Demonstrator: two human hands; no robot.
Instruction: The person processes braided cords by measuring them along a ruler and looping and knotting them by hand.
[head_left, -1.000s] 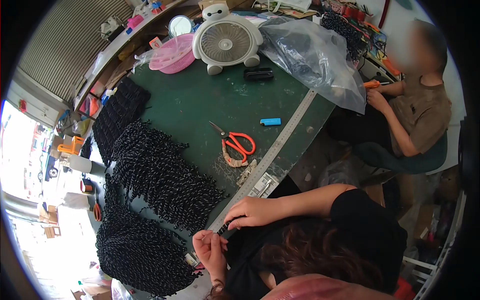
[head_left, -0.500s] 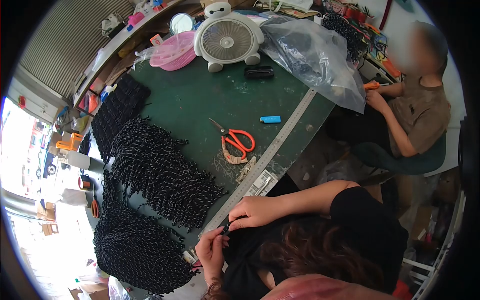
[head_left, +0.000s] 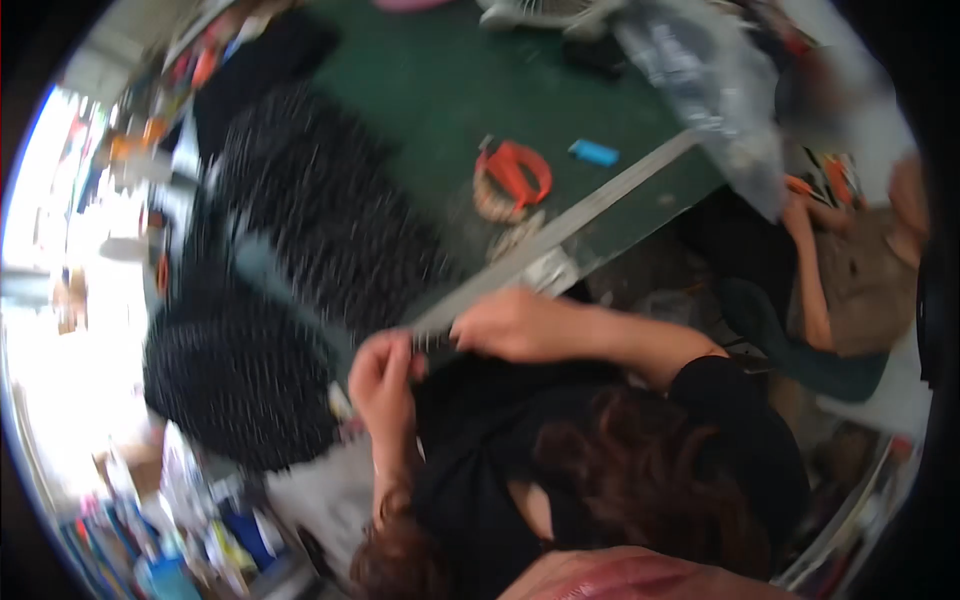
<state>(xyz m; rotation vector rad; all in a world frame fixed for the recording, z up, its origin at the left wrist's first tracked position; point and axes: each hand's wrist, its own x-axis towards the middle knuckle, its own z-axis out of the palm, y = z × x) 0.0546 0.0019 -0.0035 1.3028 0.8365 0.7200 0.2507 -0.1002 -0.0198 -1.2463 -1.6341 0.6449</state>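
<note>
- Clock directions are read from the cord, twelve at the top of the view.
- The cord (head_left: 432, 341), short, dark and pale-flecked, spans the gap between the hands, its long axis near nine to three; blur hides its ends.
- The left grip (head_left: 383, 382) lies just at nine, thumb and fingers pressed together, pinching the cord.
- The right grip (head_left: 515, 322) sits at three, fingertips closed on the other side, its forearm running off toward three; both are equally near.
- The ruler (head_left: 600, 197) lies just beyond the cord and runs toward two; whether the two touch, I cannot tell.
- The scissors (head_left: 515, 178), orange-handled, lie at one, past the ruler, with the lighter (head_left: 594, 152) farther out.
- The packet (head_left: 551, 270) rests between ruler and table edge, near the right grip.
- One dark pile (head_left: 335, 205) fills eleven; the lower pile (head_left: 240, 375) lies near nine, beyond the left grip.
- The green table (head_left: 425, 110) shows toward twelve, between the upper pile and the scissors; its near edge slants up toward two.
- A plastic bag (head_left: 705, 95) hangs over the far corner; a seated co-worker (head_left: 860, 275) is well apart, near three.
</note>
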